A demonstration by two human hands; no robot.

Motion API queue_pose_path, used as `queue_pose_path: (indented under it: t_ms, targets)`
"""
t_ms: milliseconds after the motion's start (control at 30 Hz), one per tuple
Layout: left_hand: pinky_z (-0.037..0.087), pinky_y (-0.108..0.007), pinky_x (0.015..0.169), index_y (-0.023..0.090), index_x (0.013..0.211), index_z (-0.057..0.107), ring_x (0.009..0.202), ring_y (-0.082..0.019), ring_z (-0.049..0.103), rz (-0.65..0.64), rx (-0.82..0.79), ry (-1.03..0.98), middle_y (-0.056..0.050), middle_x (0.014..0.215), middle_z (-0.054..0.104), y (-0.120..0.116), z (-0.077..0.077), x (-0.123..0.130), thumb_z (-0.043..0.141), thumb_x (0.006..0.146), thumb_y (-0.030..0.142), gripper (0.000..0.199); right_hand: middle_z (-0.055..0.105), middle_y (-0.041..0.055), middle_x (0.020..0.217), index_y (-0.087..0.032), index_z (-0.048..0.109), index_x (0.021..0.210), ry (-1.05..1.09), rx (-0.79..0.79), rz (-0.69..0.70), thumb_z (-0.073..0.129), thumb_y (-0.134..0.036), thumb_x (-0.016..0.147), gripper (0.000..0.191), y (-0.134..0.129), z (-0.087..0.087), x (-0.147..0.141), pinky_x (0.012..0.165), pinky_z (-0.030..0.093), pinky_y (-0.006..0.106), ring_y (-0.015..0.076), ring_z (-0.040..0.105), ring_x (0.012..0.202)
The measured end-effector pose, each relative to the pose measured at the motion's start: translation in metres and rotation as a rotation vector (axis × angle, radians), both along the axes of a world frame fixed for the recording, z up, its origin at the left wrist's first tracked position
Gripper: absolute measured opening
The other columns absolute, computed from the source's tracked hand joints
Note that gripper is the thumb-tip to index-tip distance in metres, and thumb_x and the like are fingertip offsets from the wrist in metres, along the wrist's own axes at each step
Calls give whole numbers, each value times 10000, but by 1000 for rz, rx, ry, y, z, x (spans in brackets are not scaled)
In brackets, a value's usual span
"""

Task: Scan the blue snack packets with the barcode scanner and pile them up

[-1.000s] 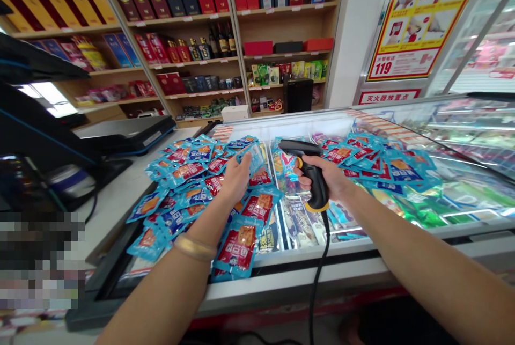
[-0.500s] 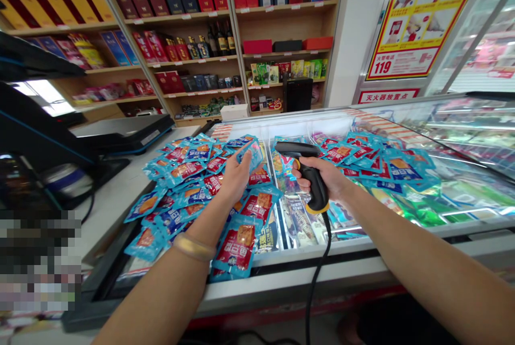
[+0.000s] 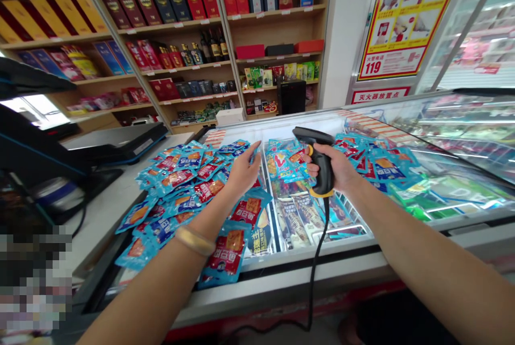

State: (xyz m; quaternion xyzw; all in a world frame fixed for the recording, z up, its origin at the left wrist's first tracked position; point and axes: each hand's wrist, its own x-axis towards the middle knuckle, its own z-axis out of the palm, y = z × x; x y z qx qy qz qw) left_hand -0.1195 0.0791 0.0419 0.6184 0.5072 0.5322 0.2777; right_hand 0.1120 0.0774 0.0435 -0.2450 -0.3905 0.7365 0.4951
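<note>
Shifted rightward, scanner (image 3: 316, 137) clasped in right hand (image 3: 337, 167) sits right of released left hand (image 3: 243, 170), nearer freezer's (image 3: 354, 265) left-edge packets (image 3: 177, 177)

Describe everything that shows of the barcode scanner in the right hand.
The handheld barcode scanner is black with yellow trim beneath its head and at the grip's base, and looks like plastic. The head points toward the picture's left, tipped slightly up; the grip slants down to the right. The right hand wraps the grip above the chest freezer, and a black cable runs from the base down past the freezer's front edge.
</note>
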Motion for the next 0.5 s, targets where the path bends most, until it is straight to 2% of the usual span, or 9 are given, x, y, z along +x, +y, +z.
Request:
queue_pose_path:
  t_ms: [100,200,300,400,500]
  targets:
    - [393,-373,1068,216,1221,654,1145,-268,588,-79,88,249,-62,1143,688,15,8,28,614,811,282,417,526,-5,646,-165,571,770,48,8,-142,667,-311,736,178,6,1,34,415,398,185,68,415,470]
    - [344,-381,1103,197,1287,601,1237,-279,531,-143,109,402,-95,1305,612,33,8,66,539,862,300,441,523,-2,638,-161,576,764,84,1,-267,666,-292,732,162,10,-3,68,398,386,176,63,404,463]
    - [332,-428,1103,193,1380,501,1291,-312,483,-201,-31,536,-126,1392,541,47,1,101,546,867,429,567,527,2,638,-165,570,752,98,-15,-353,667,-295,735,164,13,-7,93,400,391,182,64,410,461]
    - [250,-554,1114,211,1431,435,1365,-408,362,-230,-196,720,-163,1491,414,51,-9,128,554,797,656,783,530,0,631,-182,549,740,95,-18,-411,675,-313,732,182,15,-9,104,409,410,204,76,425,462]
    - [153,-625,1115,248,1449,413,1412,-452,240,-238,-203,840,-150,1555,301,55,-15,142,473,777,760,847,533,-6,634,-188,539,748,131,-4,-411,671,-320,732,188,16,-7,104,413,417,205,77,428,467]
